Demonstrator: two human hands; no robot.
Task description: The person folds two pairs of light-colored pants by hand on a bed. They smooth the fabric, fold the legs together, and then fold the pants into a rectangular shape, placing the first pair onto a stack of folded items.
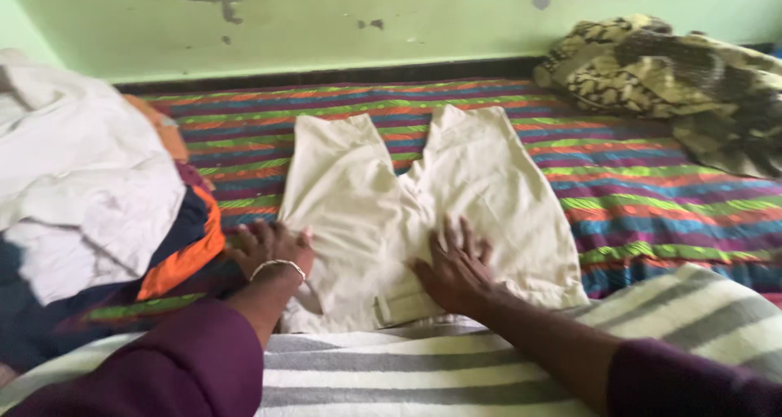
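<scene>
Both grips [366,262] flat on cream shorts [423,213]

Cream shorts [423,213] lie spread flat on a bed with a bright striped sheet [652,197], the left hand [273,250] pressing their left edge and the right hand [456,266] flat on their waist, a heap of clothes [90,213] left of the shorts, a patterned blanket [676,83] beyond them to the right.

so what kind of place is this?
Likely a home bedroom: cream shorts spread on a striped bedsheet, a clothes pile alongside, a painted green wall behind.
</scene>
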